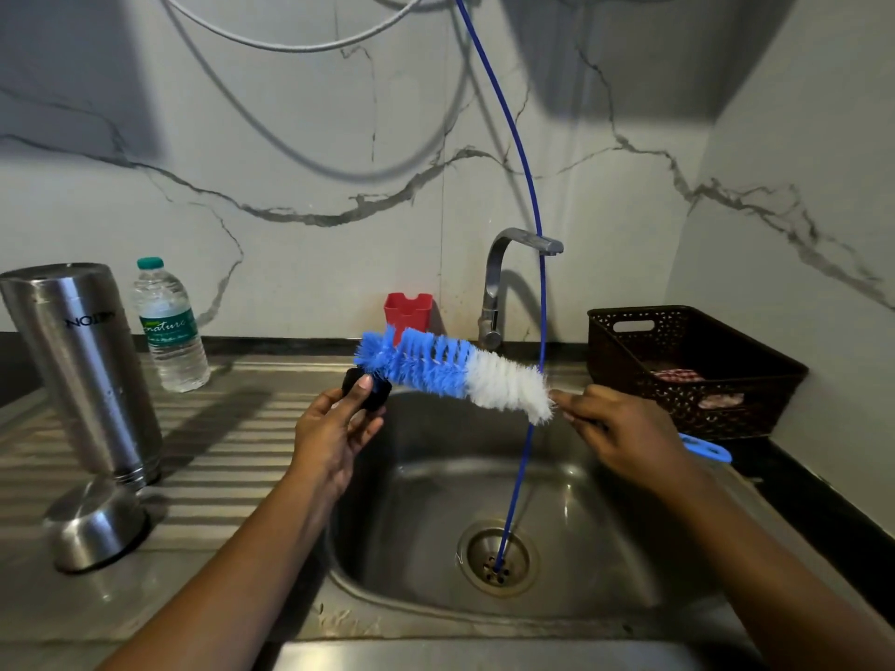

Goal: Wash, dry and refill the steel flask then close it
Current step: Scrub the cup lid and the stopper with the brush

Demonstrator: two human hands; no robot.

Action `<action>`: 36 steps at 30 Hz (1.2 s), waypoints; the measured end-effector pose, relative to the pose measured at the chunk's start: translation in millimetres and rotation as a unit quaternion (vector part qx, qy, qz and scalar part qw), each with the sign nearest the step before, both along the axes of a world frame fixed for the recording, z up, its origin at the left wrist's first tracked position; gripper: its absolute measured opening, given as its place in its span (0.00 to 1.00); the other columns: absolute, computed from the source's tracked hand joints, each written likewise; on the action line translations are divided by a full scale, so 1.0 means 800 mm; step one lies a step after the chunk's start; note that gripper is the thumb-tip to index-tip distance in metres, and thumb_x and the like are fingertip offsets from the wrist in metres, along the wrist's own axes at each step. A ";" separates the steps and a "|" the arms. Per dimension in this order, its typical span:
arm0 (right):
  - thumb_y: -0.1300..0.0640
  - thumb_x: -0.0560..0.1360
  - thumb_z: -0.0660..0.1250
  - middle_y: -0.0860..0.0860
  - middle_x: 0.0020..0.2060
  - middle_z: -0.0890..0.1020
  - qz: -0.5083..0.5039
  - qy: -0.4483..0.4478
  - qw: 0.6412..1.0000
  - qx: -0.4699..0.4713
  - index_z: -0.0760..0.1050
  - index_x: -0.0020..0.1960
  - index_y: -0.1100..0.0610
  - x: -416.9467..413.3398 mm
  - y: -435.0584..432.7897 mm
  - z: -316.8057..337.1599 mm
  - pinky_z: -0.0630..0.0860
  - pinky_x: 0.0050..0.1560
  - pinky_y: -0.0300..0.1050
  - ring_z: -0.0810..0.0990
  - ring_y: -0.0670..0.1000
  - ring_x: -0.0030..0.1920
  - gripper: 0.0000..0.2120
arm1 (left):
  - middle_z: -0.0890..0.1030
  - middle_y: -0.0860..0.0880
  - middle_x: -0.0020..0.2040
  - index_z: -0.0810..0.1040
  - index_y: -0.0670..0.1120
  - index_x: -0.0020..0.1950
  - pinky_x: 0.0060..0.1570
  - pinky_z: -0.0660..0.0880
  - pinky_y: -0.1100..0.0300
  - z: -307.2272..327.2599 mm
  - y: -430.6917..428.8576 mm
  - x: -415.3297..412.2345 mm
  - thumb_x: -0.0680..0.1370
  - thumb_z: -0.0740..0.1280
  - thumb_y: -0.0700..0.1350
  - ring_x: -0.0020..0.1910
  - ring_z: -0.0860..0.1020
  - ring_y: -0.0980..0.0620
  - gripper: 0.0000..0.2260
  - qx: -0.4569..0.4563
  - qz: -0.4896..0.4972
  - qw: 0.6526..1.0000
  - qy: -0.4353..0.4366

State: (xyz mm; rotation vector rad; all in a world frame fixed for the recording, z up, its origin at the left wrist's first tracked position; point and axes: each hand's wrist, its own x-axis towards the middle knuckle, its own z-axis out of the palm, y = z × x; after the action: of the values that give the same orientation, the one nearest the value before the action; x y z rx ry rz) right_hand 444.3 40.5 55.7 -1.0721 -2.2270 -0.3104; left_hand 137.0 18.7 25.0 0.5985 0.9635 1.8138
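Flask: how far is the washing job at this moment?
Done, it seems: the flask stands mouth down beside its cup. In hand: the left hand holds the stopper, the right hand holds the brush to it. Left: drying, refilling, perhaps from the bottle, closing.

Right hand hides most of brush handle; black cap half behind left hand; basket contents unclear.

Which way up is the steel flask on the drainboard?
Upside down: the steel flask stands mouth-down on the drainboard, with its threaded neck at the bottom and its logo inverted.
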 end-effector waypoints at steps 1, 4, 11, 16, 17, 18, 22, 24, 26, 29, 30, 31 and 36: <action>0.53 0.71 0.65 0.44 0.34 0.76 -0.001 0.003 1.000 0.006 0.79 0.59 0.46 -0.004 0.000 -0.001 0.67 0.28 0.38 0.77 0.48 0.31 0.17 | 0.84 0.49 0.34 0.74 0.46 0.44 0.30 0.78 0.65 0.001 0.000 0.000 0.75 0.70 0.41 0.30 0.82 0.54 0.05 0.001 0.003 1.000 0.002; 0.53 0.71 0.65 0.44 0.34 0.76 -0.001 -0.004 1.000 -0.007 0.78 0.60 0.45 -0.006 -0.002 -0.001 0.65 0.26 0.37 0.74 0.46 0.30 0.18 | 0.84 0.49 0.34 0.73 0.46 0.45 0.30 0.78 0.65 -0.001 0.000 -0.002 0.74 0.70 0.39 0.30 0.83 0.53 0.07 0.007 0.012 1.000 -0.002; 0.55 0.74 0.64 0.47 0.35 0.77 -0.060 -0.024 0.998 -0.015 0.79 0.59 0.47 0.036 0.006 0.011 0.61 0.26 0.37 0.75 0.49 0.32 0.15 | 0.84 0.47 0.39 0.73 0.46 0.48 0.33 0.79 0.64 -0.004 0.005 -0.006 0.74 0.69 0.40 0.33 0.83 0.53 0.07 0.034 0.012 0.999 -0.014; 0.54 0.76 0.65 0.40 0.39 0.74 -0.067 -0.018 0.994 -0.085 0.77 0.61 0.45 0.037 0.001 0.028 0.66 0.38 0.42 0.71 0.43 0.40 0.14 | 0.78 0.48 0.54 0.74 0.49 0.51 0.39 0.80 0.62 -0.008 0.005 0.003 0.69 0.73 0.32 0.47 0.80 0.52 0.17 0.078 0.092 0.985 0.120; 0.53 0.76 0.64 0.40 0.41 0.76 -0.065 -0.025 0.992 -0.103 0.77 0.61 0.45 0.035 -0.002 0.030 0.67 0.39 0.41 0.71 0.42 0.40 0.14 | 0.79 0.49 0.54 0.74 0.51 0.51 0.41 0.80 0.60 -0.009 0.005 0.002 0.68 0.74 0.32 0.46 0.80 0.53 0.19 0.088 0.108 0.978 0.156; 0.52 0.77 0.64 0.41 0.43 0.79 -0.063 -0.029 0.990 -0.121 0.76 0.62 0.44 0.032 -0.004 0.032 0.69 0.41 0.41 0.71 0.42 0.41 0.14 | 0.79 0.50 0.55 0.74 0.52 0.51 0.45 0.79 0.59 -0.010 0.005 0.001 0.67 0.76 0.33 0.47 0.80 0.54 0.21 0.095 0.122 0.968 0.200; 0.50 0.77 0.64 0.46 0.51 0.82 -0.062 -0.024 0.982 -0.177 0.75 0.62 0.43 0.008 -0.009 0.028 0.74 0.49 0.44 0.76 0.45 0.45 0.14 | 0.79 0.50 0.57 0.72 0.61 0.49 0.50 0.77 0.57 -0.015 0.004 0.002 0.63 0.80 0.39 0.54 0.79 0.53 0.25 0.108 0.162 0.915 0.354; 0.51 0.77 0.64 0.47 0.53 0.82 -0.055 0.001 0.978 -0.201 0.76 0.62 0.44 0.007 -0.011 0.028 0.74 0.51 0.45 0.78 0.45 0.47 0.14 | 0.79 0.49 0.57 0.72 0.63 0.48 0.49 0.77 0.57 -0.016 0.005 0.000 0.63 0.80 0.40 0.54 0.79 0.53 0.26 0.108 0.181 0.897 0.389; 0.53 0.77 0.64 0.46 0.53 0.81 -0.036 0.021 0.970 -0.241 0.76 0.61 0.47 0.013 -0.013 0.031 0.71 0.47 0.38 0.74 0.39 0.44 0.13 | 0.78 0.48 0.57 0.72 0.61 0.49 0.47 0.77 0.59 -0.014 0.005 -0.004 0.64 0.80 0.40 0.54 0.79 0.52 0.25 0.110 0.203 0.887 0.401; 0.55 0.76 0.65 0.43 0.52 0.79 -0.017 0.041 0.962 -0.270 0.77 0.60 0.49 0.014 -0.013 0.032 0.68 0.48 0.36 0.73 0.37 0.44 0.13 | 0.77 0.49 0.57 0.73 0.57 0.51 0.47 0.78 0.58 -0.013 0.003 -0.007 0.64 0.80 0.39 0.53 0.79 0.51 0.25 0.126 0.216 0.871 0.424; 0.55 0.76 0.65 0.43 0.52 0.80 -0.016 0.051 0.961 -0.270 0.77 0.60 0.49 0.010 -0.013 0.031 0.69 0.52 0.38 0.74 0.38 0.47 0.13 | 0.77 0.49 0.57 0.73 0.55 0.52 0.45 0.78 0.59 -0.013 0.003 -0.006 0.64 0.80 0.38 0.52 0.79 0.51 0.25 0.134 0.214 0.865 0.433; 0.54 0.76 0.66 0.43 0.54 0.80 -0.016 0.062 0.961 -0.267 0.78 0.60 0.49 0.008 -0.012 0.028 0.71 0.55 0.41 0.76 0.41 0.50 0.13 | 0.76 0.49 0.57 0.73 0.54 0.52 0.44 0.78 0.63 -0.013 0.004 -0.004 0.64 0.80 0.37 0.52 0.79 0.52 0.24 0.138 0.211 0.863 0.437; 0.57 0.75 0.67 0.43 0.55 0.81 0.008 0.088 0.946 -0.312 0.78 0.59 0.50 0.014 -0.008 0.024 0.71 0.62 0.44 0.77 0.43 0.57 0.13 | 0.78 0.48 0.58 0.73 0.60 0.50 0.47 0.76 0.62 -0.012 0.003 -0.008 0.64 0.80 0.40 0.51 0.80 0.52 0.25 0.122 0.199 0.889 0.394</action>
State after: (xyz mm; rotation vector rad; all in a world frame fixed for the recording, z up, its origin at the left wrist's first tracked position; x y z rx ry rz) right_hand 455.5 34.0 75.1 -1.3306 -2.2140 0.5215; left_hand 130.9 21.4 15.6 1.4579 1.4787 2.1021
